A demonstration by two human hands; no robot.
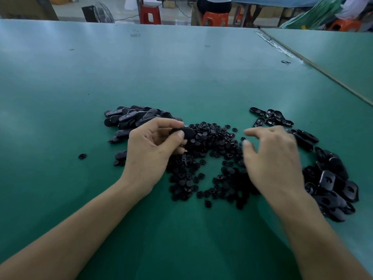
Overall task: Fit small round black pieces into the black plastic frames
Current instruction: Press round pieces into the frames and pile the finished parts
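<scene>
Head view. Pinched in the left hand (149, 146), between thumb and curled fingers: one black plastic frame (184, 132), held just above the left edge of the heap of small round pieces (212, 150) in the middle of the green worktop (181, 67). Hovering over the heap's right edge, somewhat blurred: the right hand (270, 158), thumb and forefinger apart, nothing seen between them. Behind the left hand, a pile of oval frames (129, 118). Beside the right hand, a larger pile of frames (331, 186); beyond it, a small group of frames (270, 117) lying hollow side up. Well off to the left, alone, one stray round piece (82, 156).

Probably mid-cycle: frame in hand, round piece not yet picked. Next move likely calls for pinching a single piece out of the crowded heap, turning it the right way round, then pressing it squarely into the frame's opening.
</scene>
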